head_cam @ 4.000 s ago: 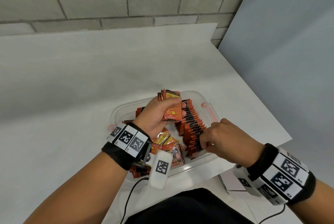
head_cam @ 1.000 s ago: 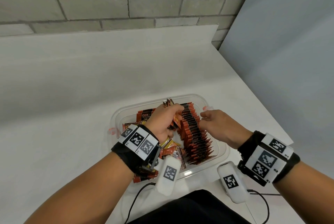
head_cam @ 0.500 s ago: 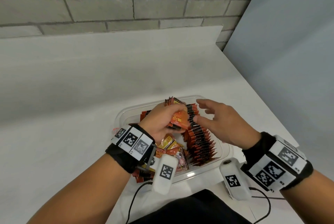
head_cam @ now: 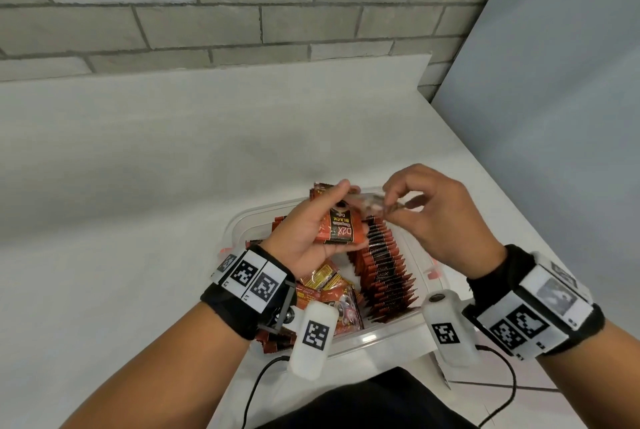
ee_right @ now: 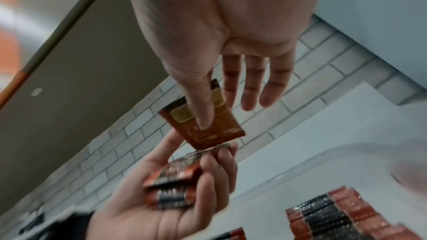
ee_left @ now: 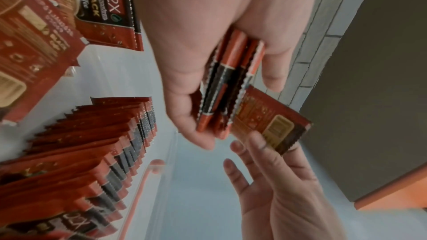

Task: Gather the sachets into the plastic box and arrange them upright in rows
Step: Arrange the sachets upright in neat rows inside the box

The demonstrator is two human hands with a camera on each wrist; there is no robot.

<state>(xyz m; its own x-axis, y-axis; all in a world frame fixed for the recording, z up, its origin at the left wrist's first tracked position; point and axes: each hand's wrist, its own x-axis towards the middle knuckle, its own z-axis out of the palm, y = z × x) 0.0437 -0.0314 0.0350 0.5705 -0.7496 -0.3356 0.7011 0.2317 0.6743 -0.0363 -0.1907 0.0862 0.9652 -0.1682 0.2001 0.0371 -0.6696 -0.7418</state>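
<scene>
Head view first: we see the single sachet (head_cam: 381,207) pinched between the thumb and forefinger of the right hand (head_cam: 440,217), held in the air above the far end of the plastic box (head_cam: 377,333). It is blurred there, so we cannot tell its facing from this view. From the right wrist view the same sachet (ee_right: 203,125) shows as a flat brown and gold foil rectangle, tilted, its long axis slanting, one corner just above the stack (ee_right: 175,176) in the left hand (ee_right: 161,213); the other three fingers (ee_right: 254,83) of the right hand are spread and straight.

The left hand (head_cam: 304,238) grips a stack (head_cam: 337,228) of red and black sachets, thumb on top and fingers curled beneath, above the box. The top one shows its printed face toward us, lettering upside down. In the left wrist view we see the stack (ee_left: 228,79) edge-on, with crimped, saw-toothed seams.

Inside the box a row of sachets (head_cam: 384,266) stands on edge, leaning, running from near to far along the right side. Loose sachets (head_cam: 329,290) lie flat in the left part, partly hidden by the left wrist. The box is clear, with rounded corners, and rests on the white counter (head_cam: 138,186). A grey brick wall (head_cam: 207,6) stands behind.
</scene>
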